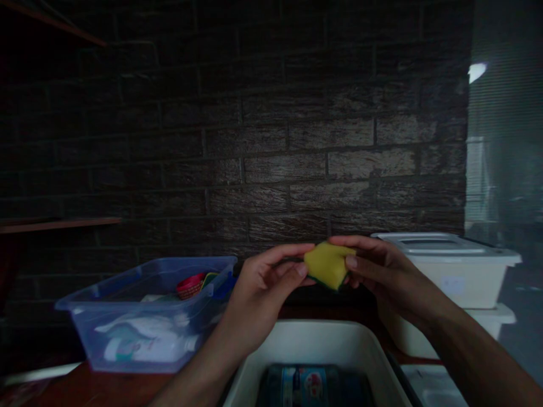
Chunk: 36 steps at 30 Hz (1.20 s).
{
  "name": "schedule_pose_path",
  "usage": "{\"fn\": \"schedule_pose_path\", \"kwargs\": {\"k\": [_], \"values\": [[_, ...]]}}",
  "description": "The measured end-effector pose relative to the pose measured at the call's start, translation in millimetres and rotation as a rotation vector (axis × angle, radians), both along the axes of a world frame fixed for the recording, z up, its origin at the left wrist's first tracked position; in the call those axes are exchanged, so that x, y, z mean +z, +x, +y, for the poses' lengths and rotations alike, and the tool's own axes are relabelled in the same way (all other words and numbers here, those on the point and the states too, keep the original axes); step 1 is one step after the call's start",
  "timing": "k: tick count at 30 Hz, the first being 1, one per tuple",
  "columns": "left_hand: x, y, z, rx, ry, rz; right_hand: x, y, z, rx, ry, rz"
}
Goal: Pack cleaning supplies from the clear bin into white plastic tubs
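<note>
A yellow sponge (328, 262) with a dark green scouring edge along its underside is held up between both hands. My left hand (265, 294) pinches its left end between thumb and fingers. On the other end, my right hand (384, 274) is closed with the thumb in front and fingers along the top and behind. The sponge looks slightly bent. Below it stands a white bin (316, 333), in which lies a dark bottle or pack with a blue and red label (303, 386); its kind is hard to make out.
At left, a clear blue plastic tub (139, 299) holds a white bottle (148, 347) and a red basket (190, 285). Stacked white lidded boxes (453, 277) stand at right. A dark brick wall (263, 141) rises behind, and a shelf edge (63, 225) juts in at left.
</note>
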<state>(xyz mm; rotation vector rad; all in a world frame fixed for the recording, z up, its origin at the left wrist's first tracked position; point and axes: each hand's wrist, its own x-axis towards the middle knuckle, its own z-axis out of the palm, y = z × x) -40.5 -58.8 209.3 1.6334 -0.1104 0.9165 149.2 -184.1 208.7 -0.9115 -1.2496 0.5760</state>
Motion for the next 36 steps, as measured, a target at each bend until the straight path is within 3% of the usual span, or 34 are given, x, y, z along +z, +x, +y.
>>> {"fn": "schedule_pose_path", "kwargs": {"k": [11,16,20,28,36], "values": [[-5.0,9,1,-0.040,-0.011,-0.017,-4.1,-6,-2,0.083,0.068,-0.147],[-5.8,8,1,-0.011,0.056,-0.136,-1.3,-4,-5,0.085,0.071,-0.160],[-4.2,8,-1,-0.047,0.028,-0.089,0.8,-3,-7,0.091,0.098,-0.164],[0.3,7,-1,0.049,0.033,-0.046,1.2,2,-7,0.092,0.104,-0.173],[-5.0,9,3,0.080,0.055,-0.055,2.3,1,-6,0.021,0.084,-0.156]]}}
